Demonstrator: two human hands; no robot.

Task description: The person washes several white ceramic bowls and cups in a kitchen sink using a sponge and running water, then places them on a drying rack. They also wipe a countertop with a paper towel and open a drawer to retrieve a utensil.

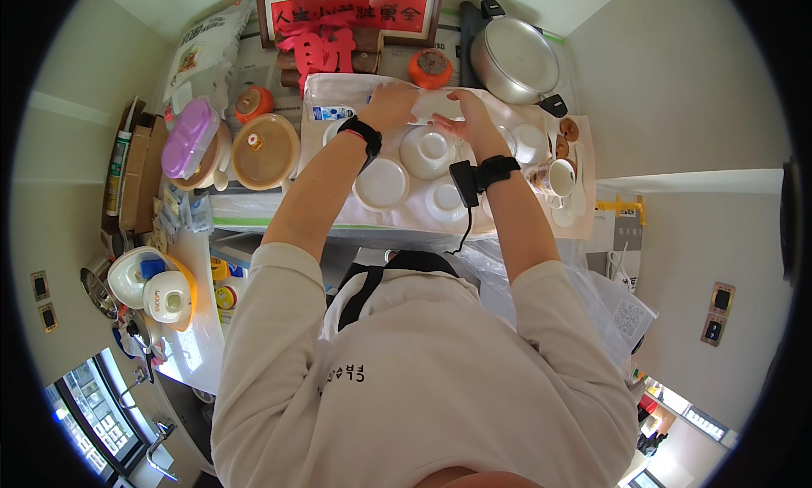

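A white oblong dish (pixel 438 105) lies between my hands near the far edge of a pale cloth (pixel 399 219). My left hand (pixel 394 104) is at its left end, palm down, the fingertips partly hidden. Around its right end are the fingers of my right hand (pixel 471 115), thumb on the near side. Just nearer to me sits an upturned white bowl (pixel 429 152), with a round white dish (pixel 380 183) and another upturned white bowl (pixel 446 199) beside it. Left of my left hand lies a small blue-and-white packet (pixel 333 112).
A lidded metal pot (pixel 517 60) stands at back right, near a persimmon-shaped orange ornament (pixel 430 69). A mug (pixel 561 178) lies tilted on the cloth's right. Brown-lidded bowl (pixel 266 152) and purple container (pixel 190 138) stand left. A framed red calligraphy (pixel 352 13) leans behind.
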